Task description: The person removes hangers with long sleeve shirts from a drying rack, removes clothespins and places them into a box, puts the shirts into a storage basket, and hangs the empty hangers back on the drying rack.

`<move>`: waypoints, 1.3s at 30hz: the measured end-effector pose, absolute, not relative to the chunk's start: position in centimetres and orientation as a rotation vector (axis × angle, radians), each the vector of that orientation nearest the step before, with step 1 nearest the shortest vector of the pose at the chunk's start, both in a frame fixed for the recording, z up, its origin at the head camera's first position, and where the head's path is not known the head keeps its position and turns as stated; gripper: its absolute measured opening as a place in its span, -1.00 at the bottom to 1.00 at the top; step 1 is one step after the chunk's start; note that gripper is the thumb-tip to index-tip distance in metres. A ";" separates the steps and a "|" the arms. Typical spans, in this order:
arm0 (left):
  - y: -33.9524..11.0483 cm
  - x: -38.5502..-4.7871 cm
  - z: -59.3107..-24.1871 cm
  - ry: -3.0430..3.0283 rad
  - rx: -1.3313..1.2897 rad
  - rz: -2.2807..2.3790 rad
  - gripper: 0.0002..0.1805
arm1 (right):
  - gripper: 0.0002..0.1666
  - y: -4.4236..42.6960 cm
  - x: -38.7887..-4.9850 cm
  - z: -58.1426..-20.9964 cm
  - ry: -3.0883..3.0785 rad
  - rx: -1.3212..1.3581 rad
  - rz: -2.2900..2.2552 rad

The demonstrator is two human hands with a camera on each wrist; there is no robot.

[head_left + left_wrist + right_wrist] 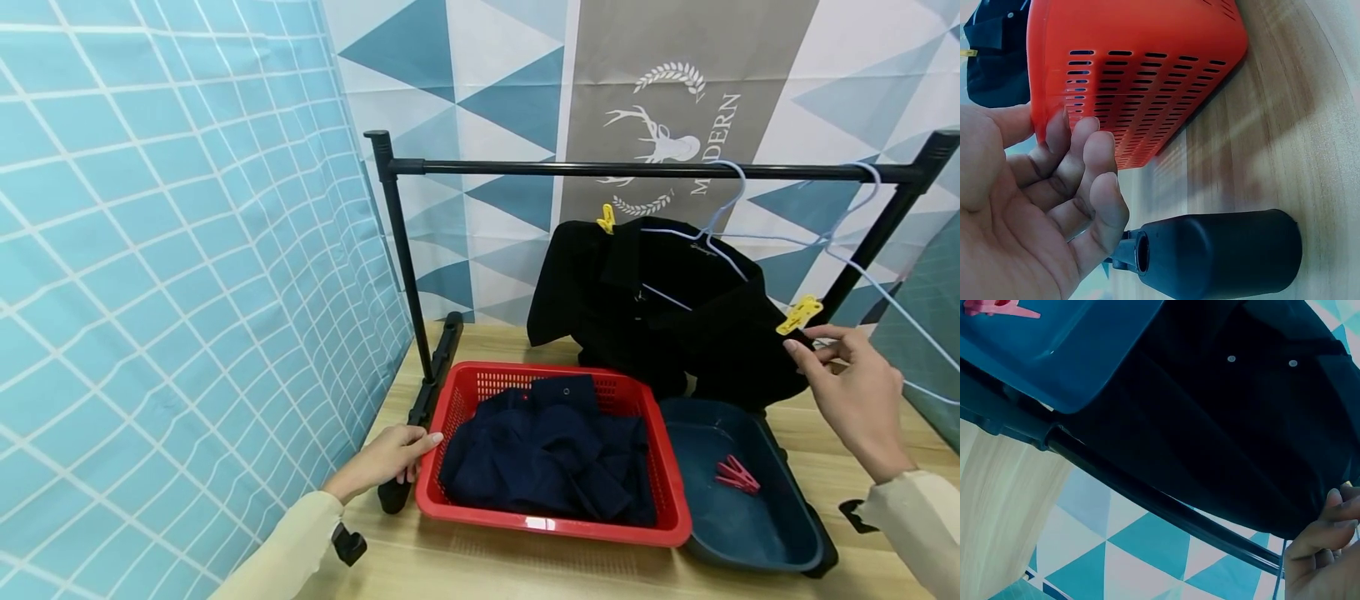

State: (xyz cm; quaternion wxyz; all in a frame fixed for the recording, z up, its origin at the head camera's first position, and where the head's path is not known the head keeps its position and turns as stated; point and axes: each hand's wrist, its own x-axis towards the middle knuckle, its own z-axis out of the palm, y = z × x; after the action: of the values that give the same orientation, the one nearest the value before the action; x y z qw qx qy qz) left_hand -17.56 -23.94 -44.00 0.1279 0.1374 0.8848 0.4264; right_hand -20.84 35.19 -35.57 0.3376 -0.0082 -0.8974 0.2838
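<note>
Pinching black shirt (675, 329) with right fingers (807, 362) beside yellow clip (799, 316)

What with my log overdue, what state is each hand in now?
Left hand: closed, holding the red basket by its rim.
Right hand: closed, pinching the black shirt beside a yellow clip.

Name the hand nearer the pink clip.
Right: the right hand is above and right of the pink clip, at the black shirt; the left hand is across the red basket, gripping its rim.
</note>
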 end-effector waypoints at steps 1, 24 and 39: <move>-23.9 -17.6 -44.0 2.573 0.399 1.240 -0.49 | -0.57 35.2 -20.9 -35.6 -2.343 -0.021 0.724; -24.0 -17.6 -44.0 2.536 0.382 1.278 -0.51 | -0.90 34.9 -22.4 -35.0 -2.216 0.500 0.299; -24.0 -17.5 -44.0 2.554 0.388 1.273 -0.51 | -0.86 32.6 -23.5 -33.8 -2.056 0.632 0.346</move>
State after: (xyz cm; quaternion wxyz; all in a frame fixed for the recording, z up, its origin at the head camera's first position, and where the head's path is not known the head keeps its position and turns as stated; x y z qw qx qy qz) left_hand -17.52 -23.99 -44.03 0.1305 0.1337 0.8792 0.4383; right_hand -23.53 32.63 -33.76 0.4631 0.2570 -0.8365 0.1409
